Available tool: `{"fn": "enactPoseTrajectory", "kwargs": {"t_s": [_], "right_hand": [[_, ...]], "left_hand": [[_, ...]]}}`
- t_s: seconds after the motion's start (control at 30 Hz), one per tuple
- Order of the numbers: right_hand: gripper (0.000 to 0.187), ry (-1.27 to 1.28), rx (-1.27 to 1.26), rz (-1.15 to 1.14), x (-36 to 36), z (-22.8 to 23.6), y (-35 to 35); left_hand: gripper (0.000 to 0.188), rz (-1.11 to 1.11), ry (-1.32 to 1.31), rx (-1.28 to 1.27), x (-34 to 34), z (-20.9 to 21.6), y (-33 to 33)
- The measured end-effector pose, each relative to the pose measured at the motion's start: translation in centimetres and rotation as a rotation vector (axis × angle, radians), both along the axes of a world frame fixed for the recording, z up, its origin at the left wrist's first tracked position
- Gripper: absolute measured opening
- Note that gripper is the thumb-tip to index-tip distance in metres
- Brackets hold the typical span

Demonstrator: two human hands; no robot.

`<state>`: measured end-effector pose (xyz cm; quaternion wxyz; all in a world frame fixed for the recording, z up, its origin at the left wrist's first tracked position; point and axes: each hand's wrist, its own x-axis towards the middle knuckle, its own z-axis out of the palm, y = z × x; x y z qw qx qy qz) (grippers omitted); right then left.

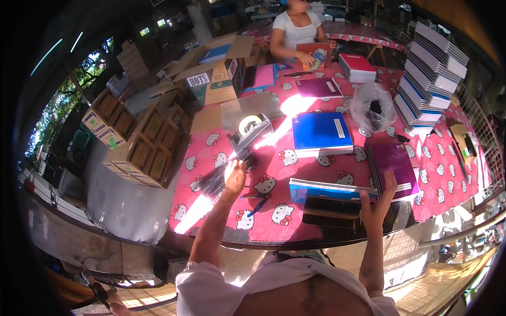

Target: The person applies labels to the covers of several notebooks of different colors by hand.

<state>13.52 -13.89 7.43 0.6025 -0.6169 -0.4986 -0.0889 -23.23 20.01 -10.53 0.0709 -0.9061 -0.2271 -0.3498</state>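
My left hand (235, 175) reaches over a pile of thin black spiral binding coils (216, 181). Its fingers are curled at the pile's upper edge, and what lies between them is hard to make out. A blue notebook (329, 191), its white page edges up, stands on its long side near the front of the table. At its right end is my right hand (377, 205), thumb on the near side and fingers round the far side. A dark block (332, 213) lies in front of it. Purple notebooks (394, 167) lie just beyond my right fingers.
Pliers with blue handles (255, 204) lie between my arms. Beyond are a tape dispenser (250, 131), a blue notebook stack (321, 132), a clear plastic bag (371, 107) and a tall notebook stack (429, 79). Cartons (216, 79) stand left. A person (300, 31) works across the table.
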Motion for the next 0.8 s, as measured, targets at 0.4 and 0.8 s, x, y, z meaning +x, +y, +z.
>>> {"fn": "enactPoseTrajectory", "kwargs": {"t_s": [0.4,0.8], "right_hand": [[0.027,-0.492,-0.452,0.185,-6.8,-1.7,9.8],[0.019,-0.419,-0.464,0.213,-7.0,-0.2,10.7]], "left_hand": [[0.022,0.28,0.361,-0.223,0.8,1.3,-1.8],[0.017,0.333,0.222,-0.281,3.0,6.2,-4.3]]}}
